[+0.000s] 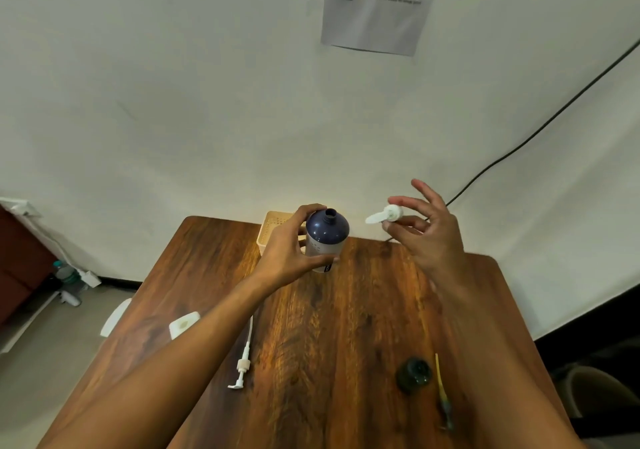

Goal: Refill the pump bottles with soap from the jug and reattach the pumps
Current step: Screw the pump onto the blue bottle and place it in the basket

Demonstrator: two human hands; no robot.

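A dark blue bottle (327,235) with a pale label stands near the far edge of the wooden table (346,327), its neck uncapped. My left hand (289,251) grips its side. To the right, my right hand (424,232) holds a white pump head (386,214) between thumb and fingers, lifted clear of the bottle. A second white pump (244,355) with its long tube lies on the table near my left forearm. A dark green bottle (414,374) stands at the near right, beside a yellow-tubed pump (441,389) lying flat. No jug is visible.
A beige perforated basket (273,228) sits behind the blue bottle at the table's far edge. A white rectangular object (184,324) lies at the table's left. A black cable (519,147) runs down the wall. Bottles stand on the floor at the left.
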